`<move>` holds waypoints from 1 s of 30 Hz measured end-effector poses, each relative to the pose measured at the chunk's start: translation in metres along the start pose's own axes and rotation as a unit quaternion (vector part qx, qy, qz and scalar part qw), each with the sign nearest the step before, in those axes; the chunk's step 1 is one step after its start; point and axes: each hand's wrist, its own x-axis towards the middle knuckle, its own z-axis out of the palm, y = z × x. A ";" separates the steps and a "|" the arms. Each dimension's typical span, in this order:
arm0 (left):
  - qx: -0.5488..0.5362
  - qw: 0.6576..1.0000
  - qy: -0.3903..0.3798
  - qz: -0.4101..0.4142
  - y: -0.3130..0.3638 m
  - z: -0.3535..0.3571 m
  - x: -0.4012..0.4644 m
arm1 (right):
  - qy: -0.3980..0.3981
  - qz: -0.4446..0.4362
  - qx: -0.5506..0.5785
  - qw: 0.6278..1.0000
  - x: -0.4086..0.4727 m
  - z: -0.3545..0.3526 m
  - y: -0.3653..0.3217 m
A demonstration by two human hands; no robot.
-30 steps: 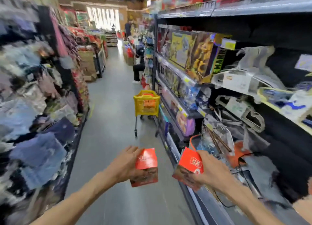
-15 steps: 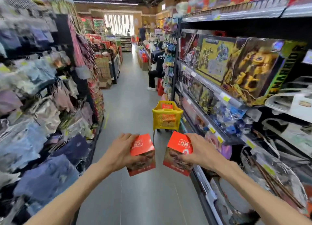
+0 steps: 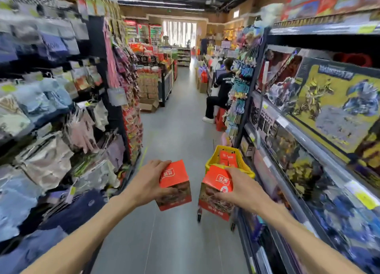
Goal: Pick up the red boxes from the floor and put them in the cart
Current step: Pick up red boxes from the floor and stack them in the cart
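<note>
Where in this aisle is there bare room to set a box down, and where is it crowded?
Free: the grey floor between the left clothing racks and the right toy shelves, ahead of both hands. Crowded: the yellow cart already holds red boxes; both shelf sides are packed; a seated person and a cardboard box narrow the far end.

My right hand (image 3: 239, 188) and its red box (image 3: 216, 193) cover the yellow cart's (image 3: 213, 157) near side; the boxes inside (image 3: 227, 157) look red, perhaps three, too blurred to count.
</note>
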 end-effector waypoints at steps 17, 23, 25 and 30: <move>0.012 0.998 -0.050 0.043 -0.286 0.072 0.389 | -0.009 0.055 0.011 0.998 0.458 0.068 0.075; 0.000 0.988 -0.103 0.118 -0.325 0.126 0.567 | 0.033 0.127 0.005 0.991 0.571 0.059 0.141; -0.009 0.981 -0.118 0.153 -0.329 0.152 0.623 | 0.043 0.152 -0.007 0.987 0.603 0.061 0.171; -0.020 0.960 -0.160 0.231 -0.322 0.225 0.745 | 0.073 0.230 -0.011 0.970 0.660 0.078 0.255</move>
